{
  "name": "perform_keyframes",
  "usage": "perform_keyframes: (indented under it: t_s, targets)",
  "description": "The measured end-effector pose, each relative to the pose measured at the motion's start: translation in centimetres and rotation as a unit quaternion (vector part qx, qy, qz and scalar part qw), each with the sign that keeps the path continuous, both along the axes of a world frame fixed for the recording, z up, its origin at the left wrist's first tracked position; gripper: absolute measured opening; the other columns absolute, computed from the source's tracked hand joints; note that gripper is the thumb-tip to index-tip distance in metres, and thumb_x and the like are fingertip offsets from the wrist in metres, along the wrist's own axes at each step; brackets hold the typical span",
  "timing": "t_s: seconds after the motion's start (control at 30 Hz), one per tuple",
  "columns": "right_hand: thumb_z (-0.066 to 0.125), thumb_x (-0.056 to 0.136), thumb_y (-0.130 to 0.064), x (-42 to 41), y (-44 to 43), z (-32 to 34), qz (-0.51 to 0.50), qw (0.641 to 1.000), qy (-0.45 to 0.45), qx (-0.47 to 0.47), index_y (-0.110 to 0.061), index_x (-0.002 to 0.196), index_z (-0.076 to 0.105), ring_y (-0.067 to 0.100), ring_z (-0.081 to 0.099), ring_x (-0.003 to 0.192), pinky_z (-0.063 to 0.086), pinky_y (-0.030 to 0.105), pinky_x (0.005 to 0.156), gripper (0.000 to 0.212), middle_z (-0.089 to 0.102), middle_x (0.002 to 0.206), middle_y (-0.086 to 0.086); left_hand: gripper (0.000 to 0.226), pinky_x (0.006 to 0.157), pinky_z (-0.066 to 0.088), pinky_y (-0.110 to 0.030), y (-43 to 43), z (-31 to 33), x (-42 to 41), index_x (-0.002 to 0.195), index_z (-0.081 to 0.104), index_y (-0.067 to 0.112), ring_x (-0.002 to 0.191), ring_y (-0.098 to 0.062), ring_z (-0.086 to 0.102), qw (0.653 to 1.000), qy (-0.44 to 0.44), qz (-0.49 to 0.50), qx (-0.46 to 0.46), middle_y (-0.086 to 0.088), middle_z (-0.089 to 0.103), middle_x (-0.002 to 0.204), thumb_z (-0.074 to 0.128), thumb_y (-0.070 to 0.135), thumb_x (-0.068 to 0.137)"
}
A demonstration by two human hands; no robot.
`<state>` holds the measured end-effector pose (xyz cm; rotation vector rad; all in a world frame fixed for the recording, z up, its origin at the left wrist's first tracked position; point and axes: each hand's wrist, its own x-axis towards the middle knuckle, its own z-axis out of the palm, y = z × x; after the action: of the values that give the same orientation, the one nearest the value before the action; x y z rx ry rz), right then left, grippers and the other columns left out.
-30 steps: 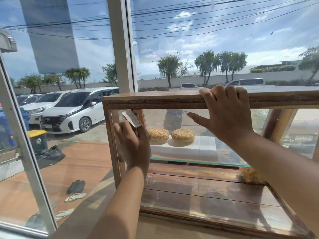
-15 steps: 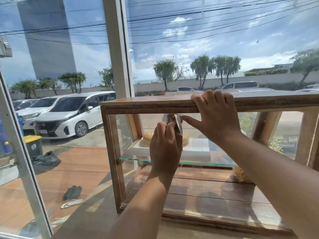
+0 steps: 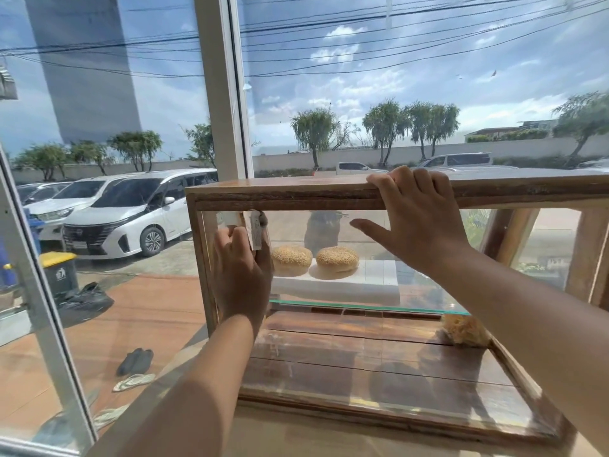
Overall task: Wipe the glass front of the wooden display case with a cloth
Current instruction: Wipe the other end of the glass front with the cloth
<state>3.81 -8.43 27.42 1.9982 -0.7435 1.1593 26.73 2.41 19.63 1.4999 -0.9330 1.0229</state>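
The wooden display case (image 3: pixel 283 192) fills the middle of the view, with its glass front (image 3: pixel 362 341) facing me. My left hand (image 3: pixel 242 275) presses a small pale cloth (image 3: pixel 255 230) flat against the glass near the upper left corner, just under the top rail. Most of the cloth is hidden behind the fingers. My right hand (image 3: pixel 415 216) grips the top wooden rail, fingers over the edge and thumb spread across the glass.
Inside the case, two sesame buns (image 3: pixel 314 260) rest on a white block (image 3: pixel 356 285) on a glass shelf; a yellowish lump (image 3: pixel 464 329) lies lower right. A large window (image 3: pixel 99 127) stands behind and left, its white post (image 3: pixel 220 94) close to the case.
My left hand swept the cloth right to the middle of the glass, then back left to the upper left corner. My right hand kept its hold on the top rail.
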Motion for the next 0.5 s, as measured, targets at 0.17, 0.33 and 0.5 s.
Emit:
perform_keyframes:
  t_s: [0.17, 0.33, 0.5]
  targets:
    - [0.06, 0.082, -0.066, 0.2, 0.1, 0.1, -0.011, 1.0, -0.007, 0.004, -0.015, 0.121, 0.054, 0.033, 0.049, 0.097, 0.031, 0.043, 0.088, 0.065, 0.054, 0.107, 0.011, 0.034, 0.081, 0.045, -0.05, 1.0, 0.5, 3.4, 0.105, 0.047, 0.0, 0.102, -0.041, 0.049, 0.986, 0.15, 0.041, -0.065, -0.025, 0.047, 0.112, 0.05, 0.033, 0.099]
    - [0.056, 0.083, -0.067, 0.2, 0.2, 0.2, -0.01, 1.0, 0.005, 0.01, -0.015, 0.123, 0.052, 0.033, 0.048, 0.099, 0.029, 0.042, 0.089, 0.065, 0.053, 0.11, 0.01, 0.025, 0.087, 0.04, -0.044, 0.2, 1.0, 1.5, 0.104, 0.048, -0.001, 0.102, -0.034, 0.046, 0.981, 0.158, -0.033, -0.111, -0.024, 0.046, 0.112, 0.054, 0.021, 0.096]
    - [0.033, 0.094, -0.061, -0.9, 0.1, 0.5, 0.046, 0.998, 0.031, 0.039, -0.016, 0.138, 0.048, 0.03, 0.047, 0.111, 0.026, 0.039, 0.095, 0.065, 0.056, 0.117, 0.007, 0.021, 0.082, 0.041, -0.041, -0.6, 0.6, -1.4, 0.107, 0.046, 0.004, 0.099, -0.032, 0.046, 0.99, 0.1, -0.074, -0.064, -0.023, 0.049, 0.109, 0.055, 0.019, 0.095]
